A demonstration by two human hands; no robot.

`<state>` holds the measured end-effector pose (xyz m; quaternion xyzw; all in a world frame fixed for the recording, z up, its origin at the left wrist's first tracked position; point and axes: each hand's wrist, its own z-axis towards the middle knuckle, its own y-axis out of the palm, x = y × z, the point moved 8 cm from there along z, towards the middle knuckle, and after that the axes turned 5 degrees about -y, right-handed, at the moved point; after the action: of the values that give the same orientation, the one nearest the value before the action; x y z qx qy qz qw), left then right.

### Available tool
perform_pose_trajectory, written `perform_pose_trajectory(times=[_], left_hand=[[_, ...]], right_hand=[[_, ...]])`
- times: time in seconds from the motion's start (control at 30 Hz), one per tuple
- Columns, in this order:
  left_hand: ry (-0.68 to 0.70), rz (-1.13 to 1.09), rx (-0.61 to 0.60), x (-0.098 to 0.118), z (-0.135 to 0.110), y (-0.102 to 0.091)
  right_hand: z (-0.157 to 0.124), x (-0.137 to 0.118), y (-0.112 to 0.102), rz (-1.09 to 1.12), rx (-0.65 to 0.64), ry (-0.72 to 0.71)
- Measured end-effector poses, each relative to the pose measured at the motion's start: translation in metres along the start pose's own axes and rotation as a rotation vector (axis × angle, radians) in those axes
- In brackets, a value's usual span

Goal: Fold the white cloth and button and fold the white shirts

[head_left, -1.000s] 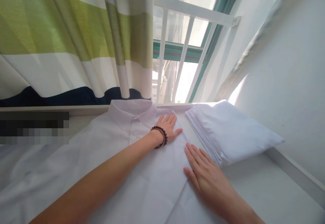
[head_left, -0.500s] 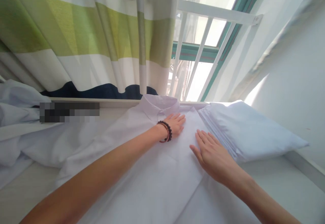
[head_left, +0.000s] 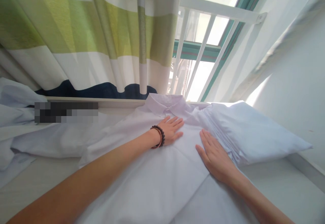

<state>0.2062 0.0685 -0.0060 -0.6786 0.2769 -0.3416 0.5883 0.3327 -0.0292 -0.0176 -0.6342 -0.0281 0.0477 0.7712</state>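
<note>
A white collared shirt [head_left: 157, 186] lies spread out in front of me, its collar [head_left: 165, 105] toward the window side. My left hand [head_left: 169, 130], with dark and reddish bracelets at the wrist, rests flat on the shirt just below the collar, fingers spread. Flat against the shirt's right part lies my right hand [head_left: 214, 154], its fingers straight and the thumb apart. Neither hand grips the cloth. Beside my right hand, a pile of folded white garments [head_left: 256, 132] touches the shirt's right shoulder.
Loose white clothes [head_left: 17, 115] are heaped at the far left, near a blurred-out dark patch. A green and white curtain [head_left: 83, 31] hangs behind the ledge. White railing bars [head_left: 200, 56] stand before the window, and a white wall [head_left: 299, 92] borders the right.
My left hand has slid slightly left and toward me, its fingers spreading wider. The shirt has shifted a little right, bunching near the folded pile. My right hand has moved slightly right.
</note>
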Motion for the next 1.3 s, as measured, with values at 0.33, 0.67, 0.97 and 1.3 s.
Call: perform_pose_trajectory(times=[0.33, 0.67, 0.97, 1.3], left_hand=[[-0.045, -0.04, -0.09, -0.006, -0.076, -0.021], [-0.139, -0.084, -0.079, -0.055, -0.166, -0.002], [-0.21, -0.267, -0.153, -0.076, -0.206, -0.041], [-0.222, -0.09, -0.423, -0.06, -0.256, -0.034]], right_hand=[[0.001, -0.012, -0.009, -0.095, -0.065, -0.024], [0.037, -0.095, 0.006, 0.039, -0.126, -0.118], [0.049, -0.087, 0.017, 0.004, -0.105, -0.095], [0.053, -0.201, -0.04, -0.033, 0.076, -0.318]])
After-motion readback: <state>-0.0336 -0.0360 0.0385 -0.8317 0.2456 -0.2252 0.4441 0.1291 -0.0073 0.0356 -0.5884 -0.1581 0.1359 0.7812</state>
